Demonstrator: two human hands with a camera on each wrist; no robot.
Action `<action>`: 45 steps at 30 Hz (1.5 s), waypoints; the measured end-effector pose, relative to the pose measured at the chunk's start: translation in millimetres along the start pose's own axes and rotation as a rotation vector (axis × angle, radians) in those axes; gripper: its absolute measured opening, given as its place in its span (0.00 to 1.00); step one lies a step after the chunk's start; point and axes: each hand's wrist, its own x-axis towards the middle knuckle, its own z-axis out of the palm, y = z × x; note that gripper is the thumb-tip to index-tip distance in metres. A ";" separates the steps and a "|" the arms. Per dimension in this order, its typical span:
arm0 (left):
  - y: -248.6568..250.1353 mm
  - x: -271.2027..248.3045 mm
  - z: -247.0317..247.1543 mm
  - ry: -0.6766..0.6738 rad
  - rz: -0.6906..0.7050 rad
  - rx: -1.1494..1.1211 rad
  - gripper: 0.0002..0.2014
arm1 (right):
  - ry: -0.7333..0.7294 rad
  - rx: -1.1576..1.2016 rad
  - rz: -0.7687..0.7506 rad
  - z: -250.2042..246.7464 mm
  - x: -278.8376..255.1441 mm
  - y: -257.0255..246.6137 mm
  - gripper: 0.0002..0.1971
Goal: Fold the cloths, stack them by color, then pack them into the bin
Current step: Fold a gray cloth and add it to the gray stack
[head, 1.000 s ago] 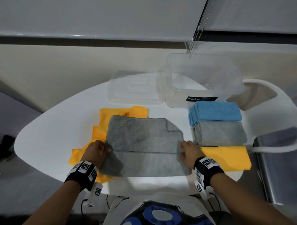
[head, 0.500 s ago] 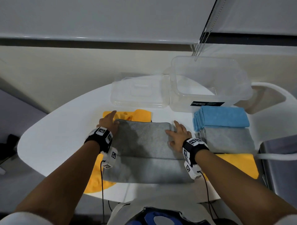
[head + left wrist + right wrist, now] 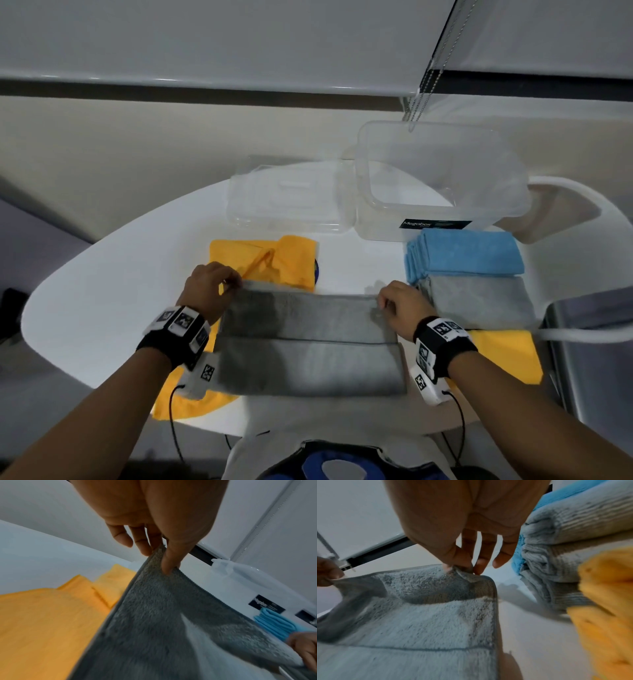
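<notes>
The left hand (image 3: pixel 209 286) pinches the far left corner of the grey cloth (image 3: pixel 308 342) between thumb and fingers (image 3: pixel 169 562), and the right hand (image 3: pixel 399 305) pinches the far right corner the same way, thumb against fingertips (image 3: pixel 464 563). Both corners are lifted off the tabletop (image 3: pixel 102 291), so the far part of the cloth hangs slack between the hands while its near part lies flat. Half a second ago both hands lay spread and flat on the cloth, pressing its far part down; a second ago they were at the fold line at the cloth's left and right edges.

Under the grey cloth and to its left lie unfolded orange cloths (image 3: pixel 263 253), showing beyond its far edge and at its near left corner. To the right stand three folded piles in a row from far to near: the blue stack (image 3: pixel 469 253), the grey stack (image 3: pixel 479 301) just beside the right hand, and the orange stack (image 3: pixel 503 356). Beyond the blue stack stands the clear bin (image 3: pixel 442 181), open, with its lid (image 3: pixel 287 198) lying on the tabletop to its left.
</notes>
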 end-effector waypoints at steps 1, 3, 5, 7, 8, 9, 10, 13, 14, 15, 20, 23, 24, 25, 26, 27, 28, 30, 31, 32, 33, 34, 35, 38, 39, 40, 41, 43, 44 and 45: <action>0.0 -10.5 1.8 0.006 0.016 0.007 0.11 | -0.009 0.015 -0.019 2.2 -5.7 1.2 0.08; -1.2 -27.5 4.4 0.008 0.027 0.015 0.13 | 0.006 0.030 -0.023 5.1 -13.4 3.5 0.11; -2.9 -40.8 7.1 -0.012 0.034 0.025 0.10 | -0.007 0.011 0.013 4.2 -19.0 0.1 0.08; -4.3 -50.7 10.7 -0.025 0.028 0.036 0.07 | -0.022 -0.040 0.042 4.1 -21.1 -3.9 0.08; -4.8 -54.8 12.6 -0.027 0.018 0.044 0.07 | -0.022 -0.069 0.051 6.2 -21.4 -4.0 0.11; -5.7 -58.4 14.3 -0.028 0.003 0.056 0.07 | -0.017 -0.098 0.070 7.1 -21.7 -4.5 0.12; -7.0 -61.5 16.3 -0.031 -0.006 0.064 0.07 | -0.014 -0.137 0.069 8.3 -23.2 -2.8 0.13; -11.7 -69.1 19.8 -0.061 -0.036 0.072 0.11 | -0.074 -0.291 0.048 15.2 -33.1 5.5 0.14; -13.0 -71.2 20.4 -0.070 -0.035 0.072 0.12 | -0.102 -0.321 0.037 18.9 -36.5 9.3 0.13; -13.8 -73.6 20.6 -0.080 -0.029 0.076 0.12 | -0.131 -0.338 0.026 21.9 -40.3 12.2 0.13; -16.3 -86.2 26.4 -0.095 -0.032 0.075 0.11 | -0.231 -0.355 0.054 29.3 -55.0 12.9 0.11; -13.3 -94.6 27.8 -0.038 -0.162 0.000 0.15 | -0.175 -0.234 0.061 31.1 -64.9 0.5 0.11; -10.5 -97.2 27.6 -0.027 -0.231 -0.041 0.15 | -0.176 -0.215 0.093 32.2 -67.6 -3.8 0.12; -8.1 -99.8 27.1 -0.034 -0.300 -0.076 0.15 | -0.202 -0.208 0.142 32.6 -70.1 -8.0 0.16; -5.6 -102.7 26.3 -0.067 -0.362 -0.096 0.15 | -0.238 -0.216 0.194 33.9 -71.7 -10.9 0.20; -3.9 -105.0 25.8 -0.129 -0.421 -0.101 0.15 | -0.273 -0.226 0.237 34.7 -73.0 -12.4 0.25; -1.7 -107.8 25.0 -0.201 -0.468 -0.108 0.15 | -0.309 -0.230 0.275 35.7 -74.4 -11.9 0.29; -1.0 -113.8 25.3 -0.286 -0.505 -0.131 0.18 | -0.374 -0.208 0.326 37.9 -78.8 -9.1 0.36; -2.0 -116.1 26.3 -0.296 -0.505 -0.142 0.19 | -0.405 -0.184 0.342 39.1 -81.9 -7.9 0.38; -3.2 -117.9 27.0 -0.301 -0.508 -0.155 0.21 | -0.426 -0.157 0.355 40.9 -84.8 -6.2 0.39; -5.9 -119.1 28.3 -0.306 -0.520 -0.170 0.23 | -0.435 -0.135 0.355 42.3 -87.6 -4.5 0.38; -7.7 -120.4 28.5 -0.318 -0.538 -0.187 0.24 | -0.432 -0.124 0.349 43.2 -89.7 -3.4 0.37; -11.7 -120.9 29.6 -0.341 -0.559 -0.208 0.25 | -0.420 -0.115 0.333 43.1 -91.5 -2.8 0.36; -24.5 -123.4 31.2 -0.432 -0.603 -0.271 0.29 | -0.392 -0.072 0.314 40.4 -94.1 -1.6 0.31; -28.7 -124.8 31.2 -0.454 -0.607 -0.266 0.29 | -0.396 -0.068 0.305 39.2 -95.1 -1.2 0.30; -32.1 -126.3 30.8 -0.472 -0.607 -0.254 0.29 | -0.403 -0.069 0.297 38.8 -96.1 0.5 0.29; -36.5 -127.6 31.6 -0.486 -0.601 -0.235 0.28 | -0.413 -0.073 0.284 38.5 -97.0 2.0 0.28; -38.9 -130.3 30.8 -0.496 -0.573 -0.182 0.23 | -0.437 -0.095 0.278 37.6 -97.9 3.4 0.26; -36.7 -131.7 29.1 -0.495 -0.563 -0.173 0.20 | -0.452 -0.110 0.283 36.8 -98.1 2.6 0.26; -36.2 -132.9 28.7 -0.493 -0.563 -0.172 0.19 | -0.466 -0.121 0.286 36.7 -98.3 2.1 0.26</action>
